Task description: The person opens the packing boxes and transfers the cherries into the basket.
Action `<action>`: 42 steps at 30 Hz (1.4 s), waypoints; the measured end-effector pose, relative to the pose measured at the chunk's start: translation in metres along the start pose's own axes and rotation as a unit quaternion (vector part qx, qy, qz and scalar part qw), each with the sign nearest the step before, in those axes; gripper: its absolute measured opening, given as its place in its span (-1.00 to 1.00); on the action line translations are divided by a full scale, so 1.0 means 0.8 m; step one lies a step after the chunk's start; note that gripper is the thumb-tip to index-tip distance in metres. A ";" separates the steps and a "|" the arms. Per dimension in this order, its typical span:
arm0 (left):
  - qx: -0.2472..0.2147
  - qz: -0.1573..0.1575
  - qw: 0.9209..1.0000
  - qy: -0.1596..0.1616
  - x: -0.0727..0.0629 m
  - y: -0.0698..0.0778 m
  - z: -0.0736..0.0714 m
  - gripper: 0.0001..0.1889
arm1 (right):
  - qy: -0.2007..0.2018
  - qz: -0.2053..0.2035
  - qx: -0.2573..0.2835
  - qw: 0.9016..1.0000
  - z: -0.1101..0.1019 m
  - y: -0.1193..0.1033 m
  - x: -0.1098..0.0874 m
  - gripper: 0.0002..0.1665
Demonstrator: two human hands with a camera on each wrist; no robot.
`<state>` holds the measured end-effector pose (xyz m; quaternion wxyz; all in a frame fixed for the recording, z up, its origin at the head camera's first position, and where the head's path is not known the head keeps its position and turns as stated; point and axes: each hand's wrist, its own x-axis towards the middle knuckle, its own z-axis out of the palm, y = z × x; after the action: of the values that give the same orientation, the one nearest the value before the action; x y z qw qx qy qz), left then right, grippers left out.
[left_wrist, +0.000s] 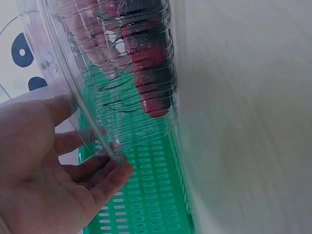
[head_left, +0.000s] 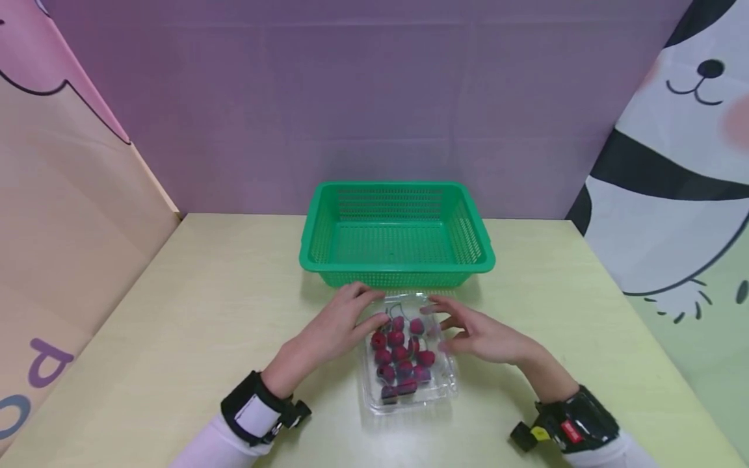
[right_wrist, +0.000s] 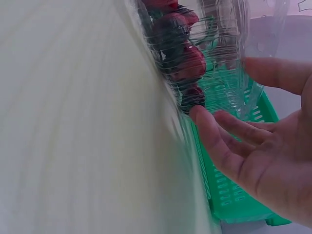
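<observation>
A clear plastic clamshell box (head_left: 441,390) of dark red cherries (head_left: 400,353) lies on the table between both hands; thin green stems show through its ribbed wall. My left hand (head_left: 335,325) is at the box's far left corner. In the left wrist view, its thumb and fingertips pinch the rim there. My right hand (head_left: 488,333) is at the right side, fingers spread and only slightly bent. Its thumb touches the rim in the right wrist view, with the other fingertips beside the box's lower corner.
A green perforated plastic basket (head_left: 398,268) stands just behind the box, near the back edge of the pale wooden table (head_left: 234,273). A purple cloth wall (head_left: 374,84) rises behind it. Printed panels flank the table left and right.
</observation>
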<state>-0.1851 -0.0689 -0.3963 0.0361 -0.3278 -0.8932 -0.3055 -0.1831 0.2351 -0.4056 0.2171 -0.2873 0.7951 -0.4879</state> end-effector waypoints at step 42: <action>-0.004 0.025 1.000 -0.011 0.001 0.002 0.002 -0.53 | 0.080 0.021 0.009 0.997 0.012 -0.006 0.008 -0.45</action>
<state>-0.1847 -0.0669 -0.3966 0.0328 -0.3531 -0.8840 -0.3045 -0.1805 0.2227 -0.4061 0.1659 -0.2282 0.8113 -0.5121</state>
